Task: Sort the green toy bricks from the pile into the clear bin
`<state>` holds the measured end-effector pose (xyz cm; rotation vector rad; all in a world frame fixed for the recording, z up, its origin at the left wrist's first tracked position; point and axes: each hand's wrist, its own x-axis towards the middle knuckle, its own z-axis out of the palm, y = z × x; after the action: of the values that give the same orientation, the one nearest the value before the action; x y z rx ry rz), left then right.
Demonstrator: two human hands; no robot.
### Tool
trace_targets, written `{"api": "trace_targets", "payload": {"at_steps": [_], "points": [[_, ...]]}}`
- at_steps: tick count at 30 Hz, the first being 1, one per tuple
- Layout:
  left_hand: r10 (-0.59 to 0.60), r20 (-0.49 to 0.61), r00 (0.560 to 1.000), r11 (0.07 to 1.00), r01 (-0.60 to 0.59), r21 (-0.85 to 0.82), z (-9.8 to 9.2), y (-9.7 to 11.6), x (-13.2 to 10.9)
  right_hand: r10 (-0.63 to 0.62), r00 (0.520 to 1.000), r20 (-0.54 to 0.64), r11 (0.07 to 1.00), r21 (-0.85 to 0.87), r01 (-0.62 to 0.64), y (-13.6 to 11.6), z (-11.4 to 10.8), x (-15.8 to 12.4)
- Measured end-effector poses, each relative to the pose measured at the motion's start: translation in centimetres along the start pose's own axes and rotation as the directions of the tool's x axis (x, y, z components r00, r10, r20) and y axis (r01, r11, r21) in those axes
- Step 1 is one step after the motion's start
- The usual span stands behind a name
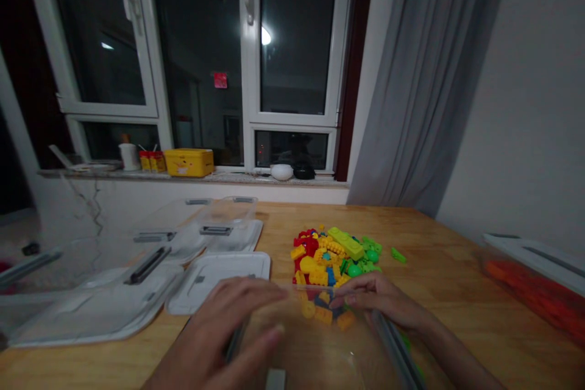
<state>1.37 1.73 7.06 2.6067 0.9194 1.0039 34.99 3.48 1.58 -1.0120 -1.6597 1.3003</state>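
A clear plastic box (pixel 315 353) with grey side latches stands at the near edge of the view, partly cut off. Over its left side lies my left hand (pixel 228 323), slightly blurred, with thumb and fingers apart; whether it touches the rim is unclear. My right hand (pixel 388 301) is at the box's far right corner, fingers stretched leftward against several toy bricks (pixel 323 315). Those bricks show through the clear plastic, so I cannot tell if they lie inside. Just beyond is a pile of red, yellow, blue and green toy bricks (pixel 315 256).
White lids (pixel 214 274) and clear boxes (pixel 228 210) cover the table's left side. At right stands a lidded box of red-orange pieces (pixel 530 292). One green brick (pixel 398 255) lies apart from the pile. A yellow box (pixel 189 162) sits on the windowsill behind the table.
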Motion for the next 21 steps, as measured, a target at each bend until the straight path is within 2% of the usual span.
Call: {"api": "trace_targets", "payload": {"at_steps": [1,3,6,9,11,13,16,19,21], "points": [[-0.136,-0.063,0.989,0.990,0.133,-0.048,-0.2,-0.8,0.5,-0.009,1.000,-0.012,1.000,0.009,0.009,0.2,0.0,0.1],[-0.308,-0.059,0.949,0.932,0.289,-0.218,0.0,-2.7,1.7,-0.022,0.999,-0.031,0.999,0.024,0.023,0.5,0.1,0.3],[-0.346,0.038,0.938,0.807,0.318,-0.497,1.4,-4.9,3.5,-0.039,0.998,-0.053,0.998,0.054,0.042,0.9,0.5,0.6],[-0.396,0.201,0.896,0.671,0.431,-0.604,2.6,-5.7,4.5,-0.032,0.993,-0.116,0.998,0.052,0.038,1.1,0.9,0.9],[-0.385,0.340,0.858,0.566,0.510,-0.648,3.1,-5.8,4.8,-0.017,0.986,-0.165,0.999,0.035,0.023,1.2,1.0,1.0],[-0.361,0.433,0.826,0.452,0.561,-0.694,3.7,-6.2,4.9,-0.004,0.980,-0.197,1.000,0.029,0.009,1.3,0.9,1.0],[-0.371,0.477,0.797,0.291,0.587,-0.755,4.8,-7.3,5.5,0.004,0.976,-0.216,1.000,0.015,-0.001,1.4,0.5,1.0],[-0.337,0.505,0.795,0.202,0.585,-0.785,6.0,-7.9,6.0,0.018,0.970,-0.244,1.000,0.008,-0.016,1.4,0.2,0.8],[-0.298,0.531,0.793,0.177,0.593,-0.786,6.4,-7.8,6.1,0.028,0.962,-0.271,1.000,0.012,-0.026,1.5,0.0,0.7]]}}
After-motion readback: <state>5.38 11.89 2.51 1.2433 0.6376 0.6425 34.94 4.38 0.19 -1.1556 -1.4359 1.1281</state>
